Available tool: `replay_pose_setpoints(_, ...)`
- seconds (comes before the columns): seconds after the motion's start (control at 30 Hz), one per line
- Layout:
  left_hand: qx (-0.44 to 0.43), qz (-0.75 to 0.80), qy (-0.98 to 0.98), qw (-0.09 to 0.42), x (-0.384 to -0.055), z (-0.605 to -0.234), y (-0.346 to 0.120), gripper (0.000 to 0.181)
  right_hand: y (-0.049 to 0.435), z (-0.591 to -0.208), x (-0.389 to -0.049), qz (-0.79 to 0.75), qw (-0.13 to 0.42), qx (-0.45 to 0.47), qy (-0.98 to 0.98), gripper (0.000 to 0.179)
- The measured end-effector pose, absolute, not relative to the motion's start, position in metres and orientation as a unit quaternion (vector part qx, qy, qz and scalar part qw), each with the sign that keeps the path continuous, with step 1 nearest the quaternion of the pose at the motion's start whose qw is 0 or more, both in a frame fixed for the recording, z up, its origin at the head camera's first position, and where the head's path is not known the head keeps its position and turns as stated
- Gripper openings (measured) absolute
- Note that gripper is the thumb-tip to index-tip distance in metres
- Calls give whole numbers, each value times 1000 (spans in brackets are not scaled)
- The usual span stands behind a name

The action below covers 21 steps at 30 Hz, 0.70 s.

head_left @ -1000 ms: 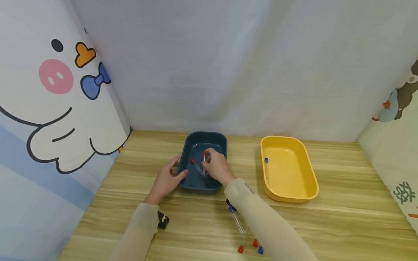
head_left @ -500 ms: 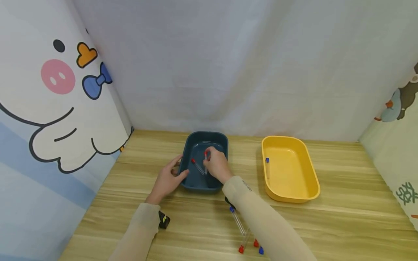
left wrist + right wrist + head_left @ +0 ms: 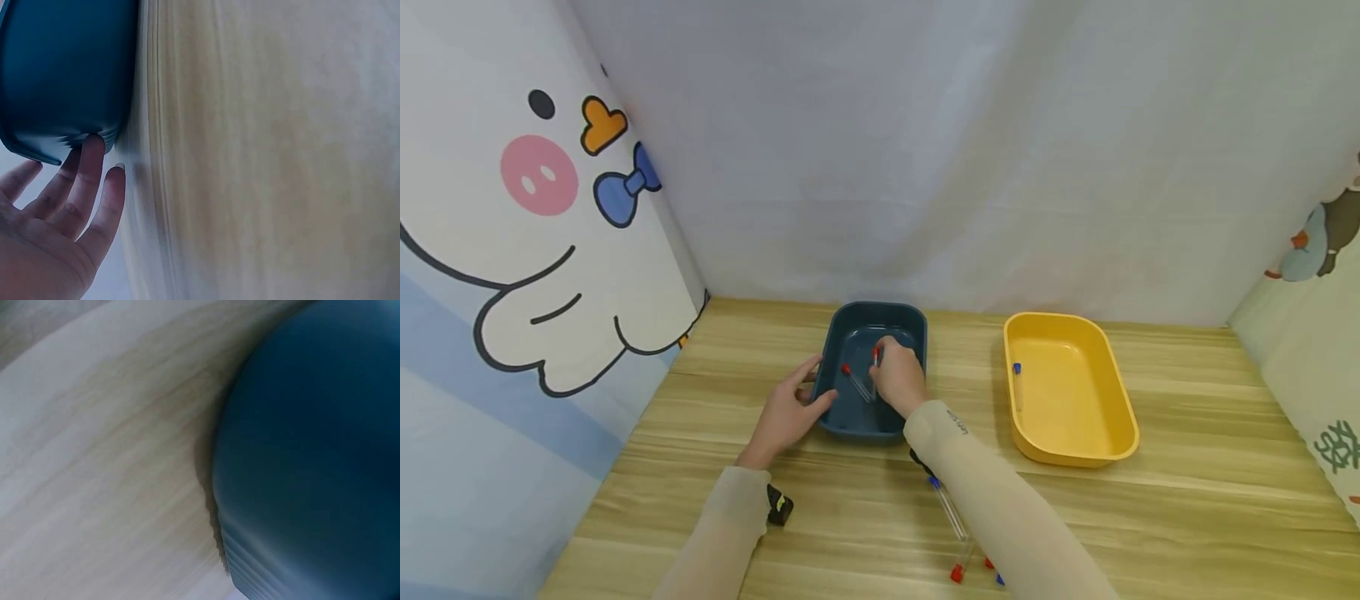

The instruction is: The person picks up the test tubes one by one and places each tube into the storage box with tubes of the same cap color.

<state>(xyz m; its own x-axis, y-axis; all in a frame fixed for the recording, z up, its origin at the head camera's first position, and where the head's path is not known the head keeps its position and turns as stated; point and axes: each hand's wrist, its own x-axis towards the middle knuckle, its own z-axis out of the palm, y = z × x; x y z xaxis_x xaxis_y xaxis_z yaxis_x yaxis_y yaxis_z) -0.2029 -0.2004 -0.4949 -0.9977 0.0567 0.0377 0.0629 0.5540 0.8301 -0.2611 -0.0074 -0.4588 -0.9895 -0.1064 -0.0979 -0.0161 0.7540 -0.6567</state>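
A dark blue tray [image 3: 868,423] stands on the table with my left hand [image 3: 786,417] at its left side. In the left wrist view, the fairly straight fingers [image 3: 94,165] touch or nearly touch the tray's outer wall [image 3: 69,69]. My right hand [image 3: 901,379] is inside the tray, pinching a clear test tube with a red cap [image 3: 876,353]; its lower part is partly hidden by the hand. Beside it a second red-capped test tube [image 3: 857,385] lies slanted on the tray floor. The right wrist view shows only tray wall [image 3: 312,456] and table.
To the right, a yellow tray [image 3: 1075,408] holds a blue-capped test tube [image 3: 1018,387]. Nearer on the table lie a blue-capped tube [image 3: 951,510] and a red-capped tube [image 3: 957,573]. More caps peek out beside the right sleeve [image 3: 1000,500]. A curtain [image 3: 925,167] hangs behind.
The head view has shifted slightly, so the scene sits a little further right. My right forearm has swung slightly left, covering more of the loose caps; the right hand keeps pinching the tube.
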Motion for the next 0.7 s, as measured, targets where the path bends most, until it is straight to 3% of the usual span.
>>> replay_pose_setpoints(0.7,-40,-483,-875,4,-202,-494,-201,67,-11,-472,-263,-402,114,-31,908,35)
